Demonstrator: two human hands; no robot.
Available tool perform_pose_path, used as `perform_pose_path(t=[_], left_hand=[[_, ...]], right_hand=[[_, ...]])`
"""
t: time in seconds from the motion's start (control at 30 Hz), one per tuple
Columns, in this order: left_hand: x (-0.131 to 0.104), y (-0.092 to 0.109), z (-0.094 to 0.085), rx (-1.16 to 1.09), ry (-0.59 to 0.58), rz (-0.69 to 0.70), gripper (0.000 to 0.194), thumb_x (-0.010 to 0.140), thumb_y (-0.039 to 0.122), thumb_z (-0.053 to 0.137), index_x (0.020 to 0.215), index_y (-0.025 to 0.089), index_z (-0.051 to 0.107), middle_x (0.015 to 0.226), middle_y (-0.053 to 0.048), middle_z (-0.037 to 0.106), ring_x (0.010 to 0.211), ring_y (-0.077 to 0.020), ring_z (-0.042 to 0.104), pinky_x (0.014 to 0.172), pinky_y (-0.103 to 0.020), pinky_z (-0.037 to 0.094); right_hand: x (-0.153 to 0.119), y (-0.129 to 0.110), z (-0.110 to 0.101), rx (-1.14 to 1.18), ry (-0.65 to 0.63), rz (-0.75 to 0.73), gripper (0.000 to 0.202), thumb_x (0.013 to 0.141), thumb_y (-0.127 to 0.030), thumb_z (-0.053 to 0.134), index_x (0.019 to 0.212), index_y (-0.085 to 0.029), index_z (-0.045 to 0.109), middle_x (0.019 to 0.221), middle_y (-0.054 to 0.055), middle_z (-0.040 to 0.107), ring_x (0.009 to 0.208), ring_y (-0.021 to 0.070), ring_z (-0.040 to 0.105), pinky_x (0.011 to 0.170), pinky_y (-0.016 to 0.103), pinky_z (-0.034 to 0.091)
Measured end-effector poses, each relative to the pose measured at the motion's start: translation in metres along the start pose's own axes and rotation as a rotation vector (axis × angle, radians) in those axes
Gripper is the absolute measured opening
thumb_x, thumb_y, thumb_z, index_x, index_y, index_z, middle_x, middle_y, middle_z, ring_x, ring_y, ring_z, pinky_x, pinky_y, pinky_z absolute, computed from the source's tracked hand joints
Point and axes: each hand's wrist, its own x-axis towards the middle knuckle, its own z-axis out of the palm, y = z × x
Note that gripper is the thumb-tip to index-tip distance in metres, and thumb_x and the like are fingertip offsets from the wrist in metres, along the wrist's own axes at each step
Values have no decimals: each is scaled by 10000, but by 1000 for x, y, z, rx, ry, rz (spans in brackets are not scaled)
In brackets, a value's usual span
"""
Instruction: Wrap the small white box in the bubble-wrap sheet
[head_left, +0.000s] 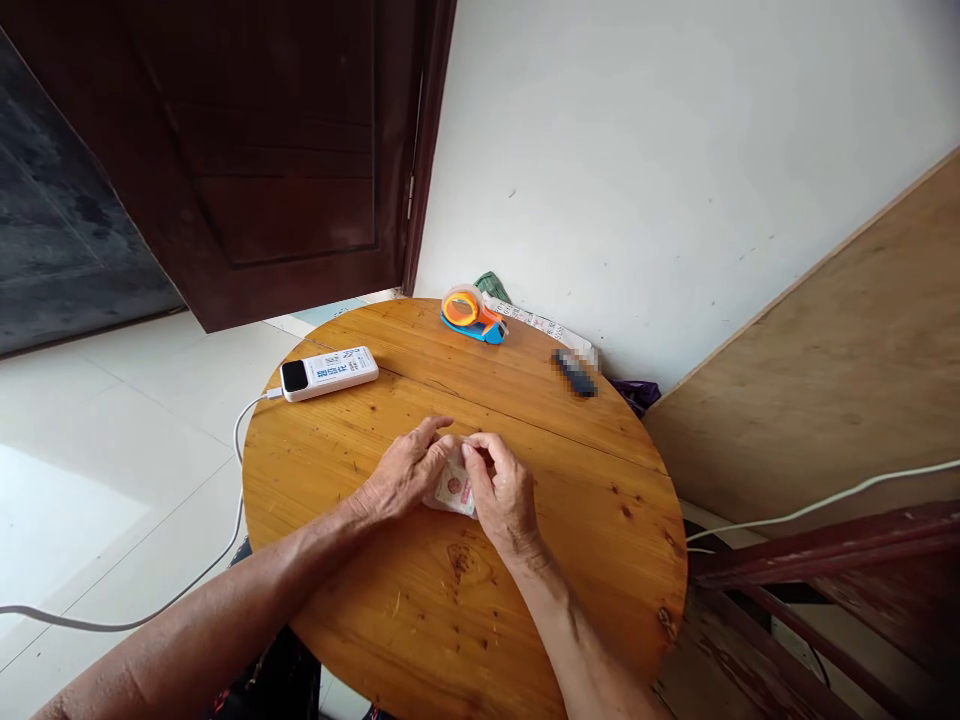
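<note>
A small, pale plastic packet [453,491] with a printed label and a round reddish picture lies low over the middle of the round wooden table. On its left side, my left hand [411,466] holds it with the thumb on top, one finger stretching out past the far edge. My right hand [504,488] is closed, with thumb and forefinger pinching the packet's far edge close to the left thumb. Both hands cover parts of the packet, and its fine print is too small to read.
On the table [600,560] are a white device [330,373] with a cable [238,440], an orange and blue tape dispenser [472,314] and a blurred dark object [574,373]. A printed strip [536,322] lies by the wall. A dark door [285,150] stands beyond.
</note>
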Motion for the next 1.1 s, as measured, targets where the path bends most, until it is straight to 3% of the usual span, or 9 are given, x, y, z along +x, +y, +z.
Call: perform_pose_path(t=[0.1, 0.2, 0.27, 0.33, 0.57, 0.87, 1.0, 1.1], left_hand=[[-2, -12, -1, -264, -99, 21, 661, 847, 397, 575, 1429, 154, 380, 1018, -61, 644, 786, -161, 608, 710, -292, 496], [-1, -19, 2, -432, -123, 4, 777, 775, 366, 653, 1450, 166, 323, 1043, -64, 630, 815, -154, 618, 746, -304, 508], [0, -20, 5, -487, -125, 6, 812, 753, 349, 678, 1456, 180, 310, 1061, -67, 633, 846, -160, 634, 767, -314, 514], [-1, -19, 6, -501, -116, 8, 823, 746, 321, 689, 1462, 189, 305, 1077, -68, 639, 863, -165, 647, 774, -318, 519], [-7, -14, -1, -597, -178, 11, 930, 723, 239, 739, 1507, 192, 240, 1242, -142, 630, 947, -206, 679, 798, -333, 533], [-7, -11, -2, -746, -253, -13, 1056, 663, 218, 827, 1519, 208, 209, 1330, -194, 600, 1061, -255, 669, 854, -363, 521], [-2, -14, 0, -831, -295, -37, 1143, 631, 303, 883, 1529, 221, 181, 1325, -205, 605, 1043, -267, 681, 825, -357, 527], [-1, -16, -1, -811, -302, -28, 1100, 659, 309, 875, 1524, 219, 200, 1320, -192, 611, 1040, -248, 678, 836, -339, 515]], right_hand=[[8, 5, -13, 134, -33, 103, 235, 893, -441, 571, 941, -219, 630, 926, 63, 722, 837, 203, 661, 742, 301, 507], [7, 1, -39, 180, 13, 211, 341, 864, -531, 596, 989, -218, 647, 1019, 77, 722, 945, 224, 663, 781, 313, 516], [1, -5, -56, 104, -82, 255, 343, 861, -548, 584, 881, -215, 665, 873, 62, 722, 823, 216, 663, 703, 309, 510], [-7, -11, -64, 21, -181, 256, 328, 838, -531, 610, 892, -216, 687, 829, 55, 718, 749, 207, 650, 638, 303, 497], [-19, -15, -51, -62, -269, 146, 390, 813, -411, 637, 1161, -236, 657, 1077, 75, 718, 944, 249, 652, 695, 331, 500], [-25, -10, -44, -24, -294, 48, 478, 777, -281, 665, 1243, -240, 567, 1226, 87, 662, 1095, 262, 629, 928, 398, 507], [-16, -7, -42, -14, -370, 55, 469, 785, -271, 660, 1241, -234, 558, 1256, 97, 652, 1133, 272, 616, 986, 437, 479], [-7, -8, -45, 17, -448, 65, 475, 804, -286, 664, 1262, -241, 548, 1265, 85, 652, 1130, 261, 619, 986, 437, 483]])
